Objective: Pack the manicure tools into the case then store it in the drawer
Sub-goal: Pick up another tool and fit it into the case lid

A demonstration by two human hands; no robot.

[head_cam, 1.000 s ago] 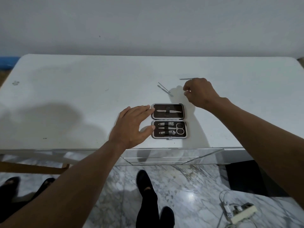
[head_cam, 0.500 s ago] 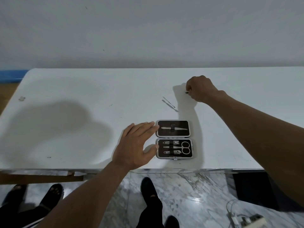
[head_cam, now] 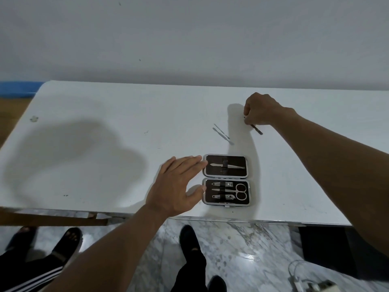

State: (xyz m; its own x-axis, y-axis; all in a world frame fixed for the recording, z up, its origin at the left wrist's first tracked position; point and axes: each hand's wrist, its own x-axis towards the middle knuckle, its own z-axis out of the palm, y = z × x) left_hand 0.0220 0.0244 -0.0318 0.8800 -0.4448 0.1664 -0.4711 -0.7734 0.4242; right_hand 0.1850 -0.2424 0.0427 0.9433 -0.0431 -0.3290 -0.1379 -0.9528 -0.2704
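The manicure case [head_cam: 227,179] lies open near the front edge of the white table [head_cam: 105,144]. Its upper half holds one slim tool; its lower half holds two clippers, a file and small scissors. My left hand [head_cam: 176,188] rests flat with fingers spread against the case's left side. Farther back on the right, my right hand [head_cam: 260,109] pinches a thin metal tool [head_cam: 257,129] whose end sticks out below the fingers. Two more slim metal tools [head_cam: 222,133] lie loose on the table between the case and my right hand.
A plain wall stands behind the table. Below the front edge is a marble floor with my dark shoes [head_cam: 193,245], another person's sandalled feet [head_cam: 63,243] at the left, and a white power strip with cable [head_cam: 311,286] at the lower right.
My right hand has closed on the thin tool at the back right and lifted it. The camera tilted, so the table and case sit lower in view. My left hand stayed by the case.
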